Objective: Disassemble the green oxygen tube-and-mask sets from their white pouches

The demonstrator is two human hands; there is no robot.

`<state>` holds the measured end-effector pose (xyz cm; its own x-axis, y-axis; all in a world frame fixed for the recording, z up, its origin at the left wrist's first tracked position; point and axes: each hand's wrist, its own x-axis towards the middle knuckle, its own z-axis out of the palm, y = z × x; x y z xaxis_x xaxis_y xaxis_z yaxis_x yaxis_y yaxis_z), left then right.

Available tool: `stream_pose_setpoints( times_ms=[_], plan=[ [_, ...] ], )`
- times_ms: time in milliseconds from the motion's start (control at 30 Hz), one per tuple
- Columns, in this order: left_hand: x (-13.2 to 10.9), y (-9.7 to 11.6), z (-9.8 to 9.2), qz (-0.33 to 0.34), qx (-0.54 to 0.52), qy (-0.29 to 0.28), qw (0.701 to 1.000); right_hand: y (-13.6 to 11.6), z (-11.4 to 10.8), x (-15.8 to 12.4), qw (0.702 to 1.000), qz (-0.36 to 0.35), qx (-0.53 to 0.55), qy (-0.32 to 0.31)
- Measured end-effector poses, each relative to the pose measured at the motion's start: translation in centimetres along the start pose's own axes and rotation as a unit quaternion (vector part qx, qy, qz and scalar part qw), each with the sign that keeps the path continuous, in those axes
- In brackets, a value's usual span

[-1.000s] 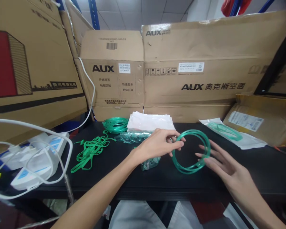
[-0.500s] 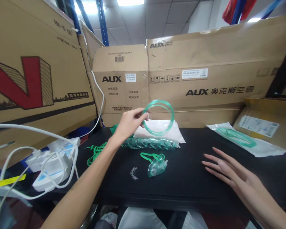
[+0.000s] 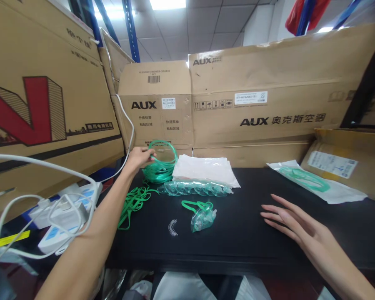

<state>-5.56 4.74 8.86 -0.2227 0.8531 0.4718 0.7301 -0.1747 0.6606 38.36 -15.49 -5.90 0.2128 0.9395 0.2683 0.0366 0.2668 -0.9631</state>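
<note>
My left hand (image 3: 141,157) is closed on a coil of green tubing (image 3: 176,155), raised on edge just over a pile of similar green coils (image 3: 158,173) at the back left. Over the black table my right hand (image 3: 295,221) hovers, fingers spread, holding nothing. Between the hands lies one clear green oxygen mask (image 3: 203,219) with a green strap. A row of nested masks (image 3: 196,188) rests in front of a stack of white pouches (image 3: 206,168). Green elastic straps (image 3: 134,202) lie tangled beside my left forearm. Several thin metal strips (image 3: 173,227) sit left of the single mask.
At right, a white pouch with green tubing inside (image 3: 312,179) leans by an opened carton (image 3: 334,160). White power strips and cables (image 3: 68,221) crowd the left side. Large cardboard boxes (image 3: 253,91) wall off the back of the table (image 3: 237,246).
My left hand has moved left and slightly down, carrying the tubing coil from above the white pouches to the coil pile. My right hand stays spread in nearly the same place.
</note>
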Motion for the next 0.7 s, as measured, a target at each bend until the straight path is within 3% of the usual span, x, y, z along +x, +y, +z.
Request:
stream_pose_setpoints(
  times_ms=[133,233,300,367,433,467,533,700],
  plan=[
    [-0.6,0.1,0.0,-0.039,0.103,0.013,0.994,0.3,-0.3,0.1,1.0,-0.002,-0.021,-0.005],
    [-2.7,2.0,-0.4,0.014,0.133,-0.005,0.991,0.3,-0.6,0.0,0.997,-0.009,-0.07,-0.015],
    [-5.0,3.6,-0.4,0.076,0.122,-0.069,0.987,0.2,-0.5,-0.1,0.99,-0.019,-0.139,-0.022],
    [-7.9,4.7,0.0,0.137,0.096,-0.177,0.97,0.0,-0.1,-0.4,0.973,-0.054,-0.224,-0.03],
    [-10.8,5.1,0.9,0.224,0.072,-0.333,0.913,-0.3,1.0,-0.7,0.946,-0.12,-0.297,-0.051],
    [-12.1,5.1,1.5,0.256,0.064,-0.369,0.891,-0.4,1.7,-0.8,0.93,-0.161,-0.323,-0.066],
    [-14.1,4.9,2.9,0.281,0.054,-0.403,0.87,-0.7,3.5,-1.3,0.898,-0.23,-0.36,-0.105],
    [-16.6,5.6,5.9,0.276,0.045,-0.377,0.883,-0.8,7.5,-1.9,0.844,-0.293,-0.422,-0.155]
  ],
)
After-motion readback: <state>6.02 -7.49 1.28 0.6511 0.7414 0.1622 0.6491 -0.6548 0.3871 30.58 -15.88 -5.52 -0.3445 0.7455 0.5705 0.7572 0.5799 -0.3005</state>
